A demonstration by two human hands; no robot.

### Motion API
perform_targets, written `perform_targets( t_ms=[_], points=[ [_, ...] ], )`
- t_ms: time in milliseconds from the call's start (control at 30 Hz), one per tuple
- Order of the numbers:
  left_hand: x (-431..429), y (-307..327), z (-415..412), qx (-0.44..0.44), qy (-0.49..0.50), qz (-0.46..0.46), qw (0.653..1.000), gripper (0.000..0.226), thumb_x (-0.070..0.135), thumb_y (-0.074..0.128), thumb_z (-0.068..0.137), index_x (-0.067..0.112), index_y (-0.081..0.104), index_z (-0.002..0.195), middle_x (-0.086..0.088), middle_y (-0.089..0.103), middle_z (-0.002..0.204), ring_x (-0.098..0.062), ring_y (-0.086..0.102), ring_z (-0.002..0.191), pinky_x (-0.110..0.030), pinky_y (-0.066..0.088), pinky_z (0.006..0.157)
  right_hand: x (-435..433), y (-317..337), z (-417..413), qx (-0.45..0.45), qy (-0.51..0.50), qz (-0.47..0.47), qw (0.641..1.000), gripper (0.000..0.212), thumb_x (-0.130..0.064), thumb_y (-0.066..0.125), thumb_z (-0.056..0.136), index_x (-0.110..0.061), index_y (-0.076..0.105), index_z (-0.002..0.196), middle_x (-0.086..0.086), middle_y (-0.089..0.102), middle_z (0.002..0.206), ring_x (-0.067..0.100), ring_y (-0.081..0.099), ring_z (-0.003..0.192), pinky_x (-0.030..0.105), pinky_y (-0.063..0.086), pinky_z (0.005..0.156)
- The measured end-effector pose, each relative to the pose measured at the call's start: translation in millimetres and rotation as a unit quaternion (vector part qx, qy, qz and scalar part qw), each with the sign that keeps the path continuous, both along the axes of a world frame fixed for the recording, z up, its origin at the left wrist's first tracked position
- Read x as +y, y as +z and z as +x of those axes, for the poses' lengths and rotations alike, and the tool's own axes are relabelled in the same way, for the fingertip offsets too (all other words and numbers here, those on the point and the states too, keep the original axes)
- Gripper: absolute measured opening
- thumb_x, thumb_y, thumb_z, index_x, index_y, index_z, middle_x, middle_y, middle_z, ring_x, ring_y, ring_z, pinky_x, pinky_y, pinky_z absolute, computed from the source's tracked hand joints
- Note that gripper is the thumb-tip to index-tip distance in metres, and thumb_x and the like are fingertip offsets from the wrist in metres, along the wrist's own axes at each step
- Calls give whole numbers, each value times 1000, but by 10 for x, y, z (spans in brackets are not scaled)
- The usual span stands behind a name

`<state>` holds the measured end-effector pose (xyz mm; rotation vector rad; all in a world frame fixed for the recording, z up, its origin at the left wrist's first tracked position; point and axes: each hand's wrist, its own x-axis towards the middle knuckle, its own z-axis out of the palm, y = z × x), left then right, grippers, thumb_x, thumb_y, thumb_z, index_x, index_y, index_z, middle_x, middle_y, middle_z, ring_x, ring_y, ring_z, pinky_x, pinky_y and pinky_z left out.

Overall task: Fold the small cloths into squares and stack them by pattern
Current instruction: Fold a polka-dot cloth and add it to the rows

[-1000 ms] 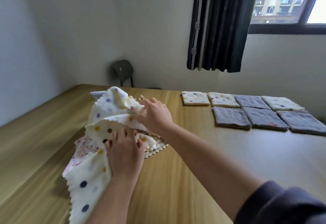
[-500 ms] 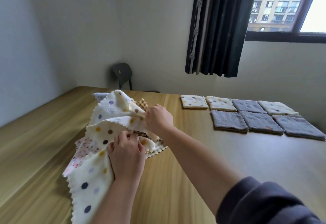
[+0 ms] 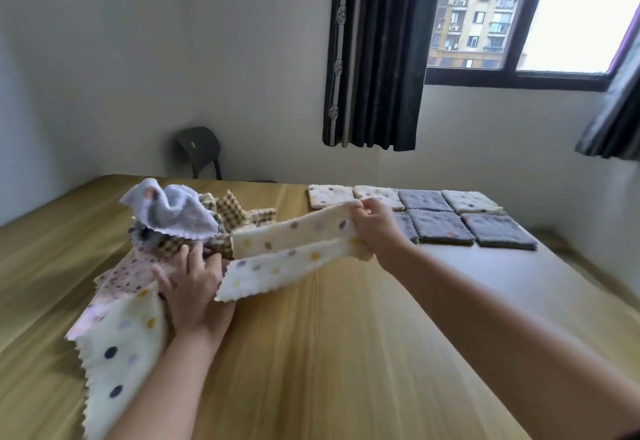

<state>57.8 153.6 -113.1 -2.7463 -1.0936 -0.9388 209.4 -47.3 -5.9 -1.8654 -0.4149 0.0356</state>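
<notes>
Right hand: the right hand (image 3: 375, 228) pinches, with curled fingers and thumb, one end of a cream fleece cloth (image 3: 294, 252) with pastel polka dots and zigzag-cut edges, and holds it above the table.
Held cloth: doubled lengthwise into a long strip, it runs from the grip leftward and slightly downward. Its lower layer sags open, with one corner hanging near the left hand.
Left hand: the left hand (image 3: 194, 287) lies palm down, fingers spread and fairly straight, pressing on the heap of unfolded cloths (image 3: 180, 235) at the end of the strip opposite the grip. I cannot tell whether any finger holds the strip.
Heap: left of the grip, it holds a crumpled lilac-grey cloth (image 3: 173, 211), a brown checked cloth (image 3: 232, 209), a pink speckled cloth (image 3: 128, 273) and a cream cloth with large dark dots (image 3: 121, 346).
Folded squares: just beyond and to the right of the grip, cream dotted squares (image 3: 329, 195) and grey squares (image 3: 438, 228) lie flat in two rows.
Table: a light wooden table (image 3: 346, 353) lies under the grip.
Background: a dark plastic chair (image 3: 199, 150) and a black curtain (image 3: 375, 52) are well beyond the grip.
</notes>
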Motion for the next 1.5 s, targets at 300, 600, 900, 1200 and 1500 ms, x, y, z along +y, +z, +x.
perform_targets(
  t_ms=[300,600,900,1200,1500],
  points=[
    [-982,126,-24,-28,-199,44,979,31,1,69,69,9,67,99,-9,63,108,-32,61,104,-61,36,98,-1441,-667,-241,41,-71,-202,976,12,-22,50,94,-15,60,95,10,65,95,27,59,85,32,48,71],
    [-1619,70,-22,237,-348,-109,901,61,57,26,98,32,17,152,10,6,161,-5,0,147,-39,-6,118,-1898,-721,-339,-35,-123,-375,918,37,-30,43,94,-24,43,130,5,62,118,27,59,101,34,45,77],
    [-1430,101,-110,75,-514,-65,852,38,69,56,79,33,56,90,22,52,92,14,45,90,-14,36,82,-1838,-1006,-356,-215,138,-273,927,25,-20,53,95,-23,63,117,-9,61,121,15,59,110,28,46,92],
    [-1524,85,-112,15,-466,-237,852,13,25,59,94,25,55,82,13,55,64,4,52,50,-13,35,46,-1808,-1030,-552,-296,239,-292,877,73,-69,57,76,-41,37,140,-32,31,142,-4,27,138,20,16,114],
    [-1501,80,-145,31,-460,-151,875,21,6,59,84,21,60,99,24,54,93,-2,55,88,-2,33,69,-1772,-996,-530,-300,72,-293,905,44,4,48,84,-20,56,120,-7,58,124,25,63,95,33,46,64]
  ],
)
